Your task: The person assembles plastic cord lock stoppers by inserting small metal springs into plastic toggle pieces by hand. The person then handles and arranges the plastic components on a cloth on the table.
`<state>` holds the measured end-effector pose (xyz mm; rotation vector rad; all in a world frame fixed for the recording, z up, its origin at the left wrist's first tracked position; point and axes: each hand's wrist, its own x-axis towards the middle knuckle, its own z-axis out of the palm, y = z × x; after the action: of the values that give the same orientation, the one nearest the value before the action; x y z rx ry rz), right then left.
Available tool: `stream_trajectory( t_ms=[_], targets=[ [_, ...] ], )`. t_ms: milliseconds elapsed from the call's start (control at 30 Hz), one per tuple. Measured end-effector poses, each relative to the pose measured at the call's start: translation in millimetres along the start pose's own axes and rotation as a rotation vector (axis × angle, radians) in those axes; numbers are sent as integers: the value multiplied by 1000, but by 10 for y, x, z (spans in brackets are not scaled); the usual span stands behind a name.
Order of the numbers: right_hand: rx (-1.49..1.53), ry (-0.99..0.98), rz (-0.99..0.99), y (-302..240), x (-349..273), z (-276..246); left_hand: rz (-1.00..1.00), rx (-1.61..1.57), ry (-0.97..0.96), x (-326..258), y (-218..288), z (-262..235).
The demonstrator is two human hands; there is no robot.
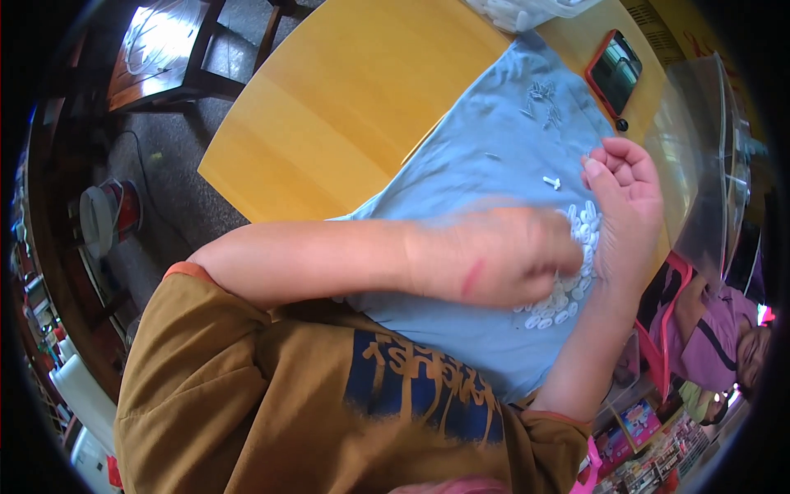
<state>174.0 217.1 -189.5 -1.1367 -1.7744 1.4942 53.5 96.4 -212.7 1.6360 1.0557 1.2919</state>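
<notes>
A pale blue cloth (469, 173) lies over part of the table, with a pile of small white oval plastic pieces (543, 314) on it. Above that pile is my left hand (510, 255), smeared by motion, so its fingers cannot be read. My right hand (629, 185) is beside the pile's right edge. Its thumb and index finger are pinched together at something tiny that I cannot make out. One small white T-shaped piece (552, 183) lies apart from the pile. Farther up the cloth is a scatter of thin metal pins or screws (541, 103), with a single one (491, 156) lying separately.
The yellow wooden table (329, 107) extends left. At its far side are a translucent container (527, 12) of white pieces and a red-cased phone (615, 72). Clear plastic sheeting (699, 140) hangs at the right. A wooden stool (156, 58) stands left; a person in purple (708, 337) is at right.
</notes>
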Motion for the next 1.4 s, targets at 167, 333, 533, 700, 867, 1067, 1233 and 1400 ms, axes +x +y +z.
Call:
stream_trajectory(
  t_ms=[167, 333, 533, 700, 867, 1067, 1233, 1400],
  targets=[
    [275, -68, 103, -268, -263, -50, -546, -505, 337, 175, 48, -335],
    [381, -164, 136, -301, -364, -35, -396, -550, 271, 189, 37, -281],
    [378, -149, 155, -300, -370, 7, -322, -657, 334, 186, 62, -248],
    [386, -143, 170, -297, -381, 58, -301, -636, 329, 163, 32, -226],
    [373, -146, 149, -258, -373, 62, -356, -603, 308, 156, 14, -265],
    [347, -87, 97, -272, -416, 112, -477, -647, 219, 137, 39, -315],
    [187, -4, -14, -267, -454, 165, -590, -759, 219, 148, 62, -323],
    [37, 70, -211, -223, -469, 254, -606, -891, 219, 124, -6, -277]
  ],
)
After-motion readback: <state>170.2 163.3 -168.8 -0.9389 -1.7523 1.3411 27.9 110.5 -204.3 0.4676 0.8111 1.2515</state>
